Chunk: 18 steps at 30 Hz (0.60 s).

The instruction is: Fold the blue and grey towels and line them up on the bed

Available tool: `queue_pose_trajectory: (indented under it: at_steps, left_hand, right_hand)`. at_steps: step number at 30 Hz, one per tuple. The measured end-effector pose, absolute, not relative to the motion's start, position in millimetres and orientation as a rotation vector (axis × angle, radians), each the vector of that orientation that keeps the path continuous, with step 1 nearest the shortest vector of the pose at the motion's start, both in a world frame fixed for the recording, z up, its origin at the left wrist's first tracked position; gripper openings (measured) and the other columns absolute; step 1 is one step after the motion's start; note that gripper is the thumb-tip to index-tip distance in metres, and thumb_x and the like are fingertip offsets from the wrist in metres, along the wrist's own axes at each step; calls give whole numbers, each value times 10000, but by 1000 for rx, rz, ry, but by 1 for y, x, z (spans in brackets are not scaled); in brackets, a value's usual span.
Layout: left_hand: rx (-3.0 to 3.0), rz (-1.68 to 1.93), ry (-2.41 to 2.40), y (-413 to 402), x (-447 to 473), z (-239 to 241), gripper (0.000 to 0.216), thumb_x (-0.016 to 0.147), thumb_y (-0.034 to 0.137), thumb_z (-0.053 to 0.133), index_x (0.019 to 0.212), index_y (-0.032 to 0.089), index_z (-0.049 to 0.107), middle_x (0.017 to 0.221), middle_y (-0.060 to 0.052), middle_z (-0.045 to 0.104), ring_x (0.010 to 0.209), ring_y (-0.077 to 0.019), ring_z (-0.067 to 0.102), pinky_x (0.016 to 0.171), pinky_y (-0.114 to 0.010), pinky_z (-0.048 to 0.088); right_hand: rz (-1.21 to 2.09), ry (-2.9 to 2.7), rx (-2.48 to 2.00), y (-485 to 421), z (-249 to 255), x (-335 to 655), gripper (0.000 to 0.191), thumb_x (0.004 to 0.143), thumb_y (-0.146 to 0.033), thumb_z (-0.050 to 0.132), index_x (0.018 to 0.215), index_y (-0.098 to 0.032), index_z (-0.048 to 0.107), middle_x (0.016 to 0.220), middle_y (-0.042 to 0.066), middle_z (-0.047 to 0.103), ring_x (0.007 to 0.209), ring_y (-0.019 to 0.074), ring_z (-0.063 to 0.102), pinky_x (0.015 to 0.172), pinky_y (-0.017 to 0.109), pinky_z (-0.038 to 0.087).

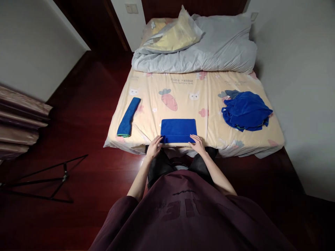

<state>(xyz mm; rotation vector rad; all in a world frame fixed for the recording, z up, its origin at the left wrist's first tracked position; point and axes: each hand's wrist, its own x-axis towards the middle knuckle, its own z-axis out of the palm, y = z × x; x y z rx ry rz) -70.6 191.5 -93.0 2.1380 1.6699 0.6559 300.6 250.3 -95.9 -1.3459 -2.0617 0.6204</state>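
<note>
A blue towel (pixel 178 130) lies folded into a flat rectangle at the near edge of the bed (pixel 183 104). My left hand (pixel 154 146) rests at its near left corner, fingers stretched out and touching the cloth. My right hand (pixel 198 143) lies at the near right corner, fingers likewise extended on the towel's edge. A rolled blue towel (pixel 128 117) sits to the left on the sheet. A heap of crumpled blue towels (pixel 246 111) lies to the right.
A grey duvet (pixel 209 48) and a yellow pillow (pixel 175 35) are bunched at the head of the bed. White walls flank the bed; the right wall is close. A black tripod (pixel 47 179) lies on the dark red floor at left, beside curtains (pixel 18 122).
</note>
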Motion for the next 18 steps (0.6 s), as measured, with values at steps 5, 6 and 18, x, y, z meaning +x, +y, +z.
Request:
queue_pose_trajectory:
  at_steps: [5, 6, 18]
  left_hand:
    - [2158, 460, 1686, 213, -50, -104, 700, 868, 116, 532, 1561, 208, 495, 1677, -95, 412, 1575, -293, 354, 1277, -531, 359]
    - [2156, 445, 1713, 214, -48, -106, 717, 857, 94, 521, 1564, 209, 493, 1676, -93, 413, 1571, -294, 361, 1268, -529, 368]
    - [2200, 296, 1789, 228, -46, -102, 785, 808, 16, 494, 1582, 137, 467, 1651, -155, 440, 1512, -324, 424, 1205, -483, 399]
  right_hand:
    - [635, -2162, -1319, 253, -113, 304, 490, 926, -206, 611, 1411, -232, 682, 1489, 65, 637, 1435, 246, 560, 1230, 476, 429]
    - [632, -2160, -1326, 253, -114, 305, 497, 929, -191, 597, 1417, -235, 677, 1491, 63, 636, 1436, 243, 560, 1234, 480, 422]
    - [627, -2135, -1396, 270, -112, 308, 602, 810, -62, 614, 1381, -232, 694, 1471, 65, 653, 1432, 250, 560, 1228, 481, 410]
